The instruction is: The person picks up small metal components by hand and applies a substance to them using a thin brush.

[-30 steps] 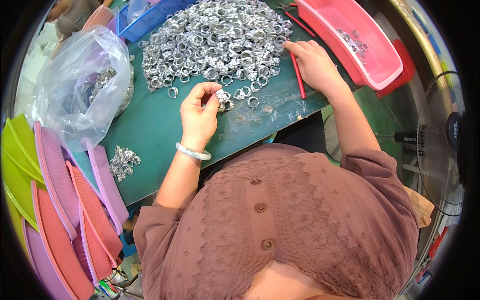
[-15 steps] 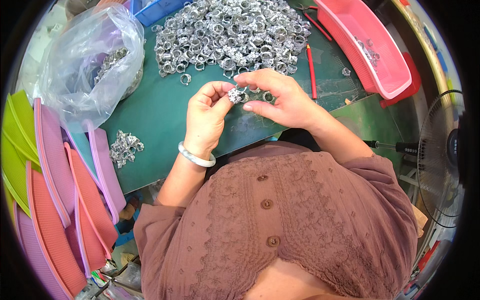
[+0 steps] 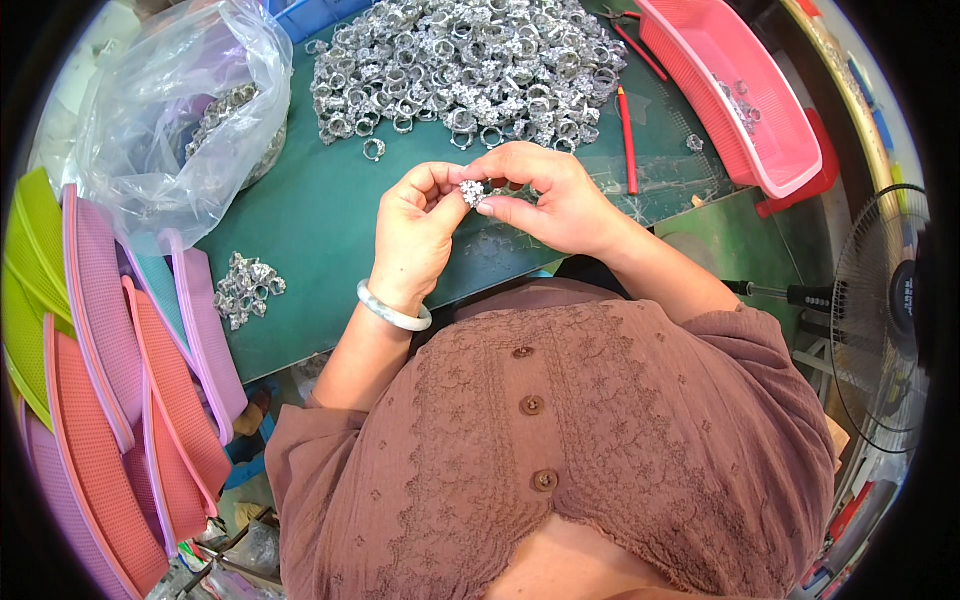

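A silver ring (image 3: pixel 472 193) with a clustered, sparkling top is held between both hands above the near part of the green table. My left hand (image 3: pixel 418 222), with a pale bangle at the wrist, pinches it between thumb and fingers. My right hand (image 3: pixel 548 198) closes on its other side, thumb and fingertips against it; whether more rings sit under those curled fingers is hard to see. Beyond the hands spreads a large heap of silver rings (image 3: pixel 470 70), and a lone ring (image 3: pixel 374 149) lies at its near edge. A smaller pile of rings (image 3: pixel 247 290) rests left of my left hand.
A clear plastic bag (image 3: pixel 190 110) with rings inside stands at left, above stacked coloured plastic baskets (image 3: pixel 105 310). A red pencil (image 3: pixel 627 140), red-handled pliers (image 3: pixel 638 45) and a pink basket (image 3: pixel 740 90) holding some rings are at right, with a fan (image 3: pixel 880 310) beyond.
My right hand's fingers have drawn in and closed onto the ring. Rings seen beneath them earlier are now mostly hidden. My left hand keeps its pinch.
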